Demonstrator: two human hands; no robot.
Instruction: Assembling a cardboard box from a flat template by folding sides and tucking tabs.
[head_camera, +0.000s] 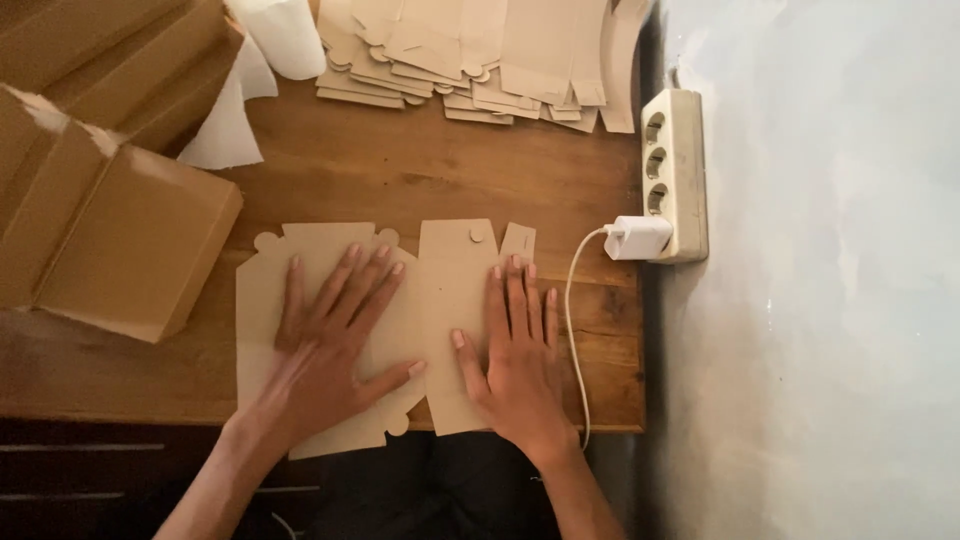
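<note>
A flat die-cut cardboard box blank (450, 270) lies on the wooden table (400, 170) near its front edge. My left hand (335, 340) presses flat on the blank's left panel, fingers spread. On the right panel rests my right hand (515, 345), palm down, with the thumb reaching toward the middle fold. Both hands lie on the cardboard without gripping it.
A pile of flat cardboard blanks (470, 55) sits at the table's far edge. Folded brown boxes (110, 230) stand at the left, with white paper (235, 110) beside them. A power strip (675, 170) with a white charger (635, 237) and cable (572, 330) lines the right edge.
</note>
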